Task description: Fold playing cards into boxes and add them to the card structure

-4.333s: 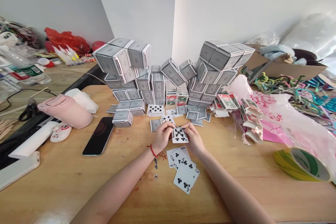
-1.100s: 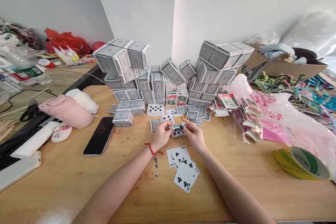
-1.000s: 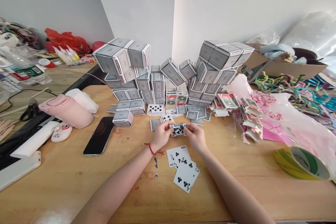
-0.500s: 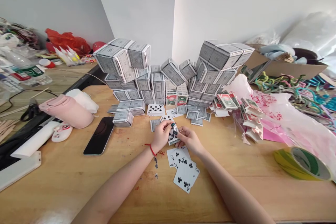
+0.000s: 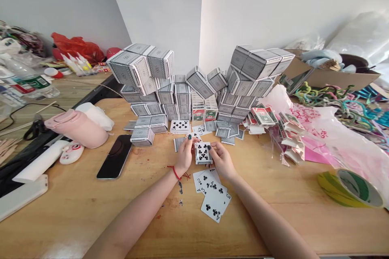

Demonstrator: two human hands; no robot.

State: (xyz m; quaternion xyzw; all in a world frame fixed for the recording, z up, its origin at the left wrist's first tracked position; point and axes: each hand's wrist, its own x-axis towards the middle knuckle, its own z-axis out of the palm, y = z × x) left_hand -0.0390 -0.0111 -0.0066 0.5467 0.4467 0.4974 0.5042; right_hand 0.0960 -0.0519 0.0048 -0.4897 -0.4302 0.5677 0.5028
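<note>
Between my hands is a playing card (image 5: 202,151) with black club pips facing up and a grey-patterned edge folded along its bottom. My right hand (image 5: 224,161) grips its right side, thumb on the face and fingers behind. My left hand (image 5: 184,157), a red string on its wrist, is beside the card's left edge with thumb and fingers apart; whether a fingertip touches the card is unclear. Just below lie several loose club cards (image 5: 212,196), face up and overlapping. Beyond my hands a face-up spade card (image 5: 180,126) lies near patterned card pieces (image 5: 179,143).
Behind stands a structure of grey-patterned card blocks (image 5: 182,97). To the left are a phone (image 5: 114,158), a pink tumbler (image 5: 77,127) and a white mouse (image 5: 71,152). On the right lie card boxes (image 5: 261,115), pink-white plastic (image 5: 313,123) and a yellow tape roll (image 5: 349,188).
My left hand has come away from the card's face and moved slightly left. The card now faces up more squarely in my right hand.
</note>
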